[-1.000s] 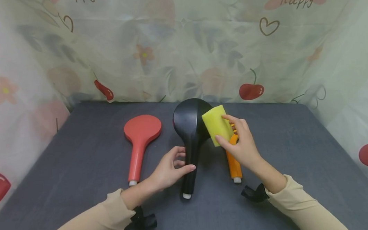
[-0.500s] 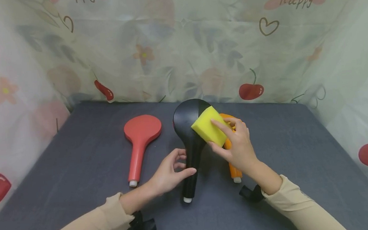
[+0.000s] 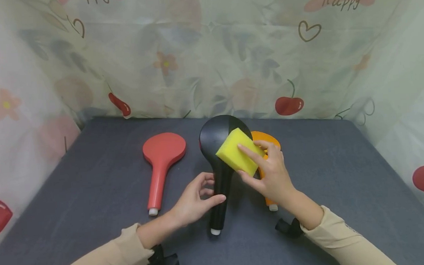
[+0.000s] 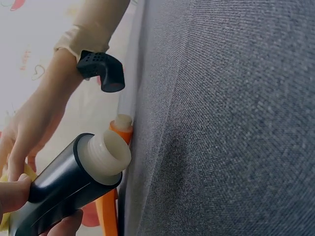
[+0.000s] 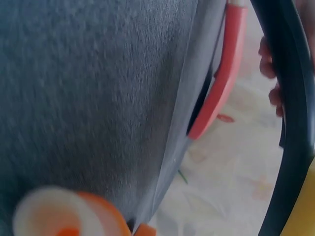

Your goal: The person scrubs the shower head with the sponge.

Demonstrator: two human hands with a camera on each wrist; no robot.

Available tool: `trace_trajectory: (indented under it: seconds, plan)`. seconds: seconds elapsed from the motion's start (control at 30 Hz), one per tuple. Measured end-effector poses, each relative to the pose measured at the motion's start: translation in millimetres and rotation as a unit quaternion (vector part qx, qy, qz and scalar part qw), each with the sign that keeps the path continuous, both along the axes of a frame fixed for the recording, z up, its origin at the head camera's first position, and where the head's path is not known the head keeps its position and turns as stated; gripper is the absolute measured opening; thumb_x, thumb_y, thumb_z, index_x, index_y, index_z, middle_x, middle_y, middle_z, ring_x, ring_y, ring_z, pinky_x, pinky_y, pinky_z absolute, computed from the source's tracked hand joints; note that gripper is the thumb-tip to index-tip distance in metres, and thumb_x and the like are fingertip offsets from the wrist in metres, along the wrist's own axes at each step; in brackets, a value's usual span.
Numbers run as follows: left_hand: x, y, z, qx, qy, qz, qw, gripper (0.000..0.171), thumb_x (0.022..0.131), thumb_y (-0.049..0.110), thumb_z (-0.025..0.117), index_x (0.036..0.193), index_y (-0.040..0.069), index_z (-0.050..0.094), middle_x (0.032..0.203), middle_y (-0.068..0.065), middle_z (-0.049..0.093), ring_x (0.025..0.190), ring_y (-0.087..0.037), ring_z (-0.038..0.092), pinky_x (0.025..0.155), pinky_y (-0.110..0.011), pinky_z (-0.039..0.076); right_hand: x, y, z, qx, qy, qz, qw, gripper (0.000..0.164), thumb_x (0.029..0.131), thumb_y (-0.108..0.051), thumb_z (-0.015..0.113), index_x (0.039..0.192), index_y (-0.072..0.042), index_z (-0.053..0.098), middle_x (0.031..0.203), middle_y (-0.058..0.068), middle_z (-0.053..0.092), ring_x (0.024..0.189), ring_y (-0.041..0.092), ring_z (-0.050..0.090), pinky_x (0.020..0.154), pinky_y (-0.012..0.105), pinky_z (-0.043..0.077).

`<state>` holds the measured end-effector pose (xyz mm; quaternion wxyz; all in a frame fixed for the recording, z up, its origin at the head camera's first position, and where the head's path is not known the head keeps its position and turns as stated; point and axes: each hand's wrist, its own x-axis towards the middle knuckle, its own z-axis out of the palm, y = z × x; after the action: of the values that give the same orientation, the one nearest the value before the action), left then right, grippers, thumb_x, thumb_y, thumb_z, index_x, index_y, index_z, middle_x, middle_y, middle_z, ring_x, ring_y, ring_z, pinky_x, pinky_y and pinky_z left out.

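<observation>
A black shower head point(image 3: 214, 136) is held up off the table, back side up, its handle gripped by my left hand point(image 3: 194, 201) between thumb and fingers. In the left wrist view, its pale threaded end point(image 4: 109, 152) points toward the camera. My right hand point(image 3: 273, 179) pinches a yellow sponge point(image 3: 234, 149) between thumb and fingers. The sponge lies against the black shower head where the round head narrows into the handle. Along the right edge of the right wrist view run the black handle point(image 5: 293, 83) and a strip of the sponge point(image 5: 300, 216).
A red shower head point(image 3: 164, 149) lies on the dark grey table point(image 3: 92, 186) to the left. Partly hidden behind my right hand is an orange shower head point(image 3: 271, 139). A patterned curtain point(image 3: 212, 68) closes off the back and sides.
My right hand has moved left and slightly down, turning the sponge across the black shower head toward its neck. The shower head has shifted slightly toward me; my left hand keeps its grip.
</observation>
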<state>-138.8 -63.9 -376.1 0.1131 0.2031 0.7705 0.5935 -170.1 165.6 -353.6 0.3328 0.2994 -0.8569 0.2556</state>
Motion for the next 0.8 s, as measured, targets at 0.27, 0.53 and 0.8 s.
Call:
trace_trajectory:
  seconds: [0.27, 0.53, 0.8]
  plan:
    - [0.3, -1.1, -0.6, 0.006, -0.004, -0.001, 1.0000, 0.046, 0.085, 0.014, 0.068, 0.124, 0.003, 0.046, 0.119, -0.019, 0.057, 0.097, -0.027, 0.064, 0.072, -0.026, 0.054, -18.8, 12.6, 6.2, -0.071, -0.066, -0.067, 0.993, 0.052, 0.077, -0.015, 0.073, 0.127, -0.014, 0.057, 0.121, 0.024, 0.043, 0.100, 0.035, 0.040, 0.080, 0.045, 0.028]
    - [0.2, -1.9, -0.8, 0.002, -0.009, -0.003, 1.0000, 0.047, 0.084, 0.015, 0.069, 0.124, 0.004, 0.046, 0.119, -0.018, 0.057, 0.096, -0.026, 0.064, 0.073, -0.027, 0.056, -8.2, 7.9, 4.7, -0.053, -0.063, -0.022, 0.996, 0.053, 0.074, -0.016, 0.075, 0.125, -0.014, 0.059, 0.122, 0.024, 0.043, 0.108, 0.037, 0.039, 0.082, 0.046, 0.031]
    - [-1.0, -2.7, -3.2, 0.007, -0.005, -0.019, 0.9998, 0.048, 0.085, 0.015, 0.068, 0.125, 0.002, 0.045, 0.122, -0.020, 0.056, 0.098, -0.027, 0.063, 0.073, -0.027, 0.056, -21.3, 17.3, 11.1, -0.098, -0.083, -0.068, 0.989, 0.048, 0.078, -0.014, 0.071, 0.125, -0.011, 0.060, 0.119, 0.024, 0.044, 0.104, 0.036, 0.039, 0.079, 0.042, 0.028]
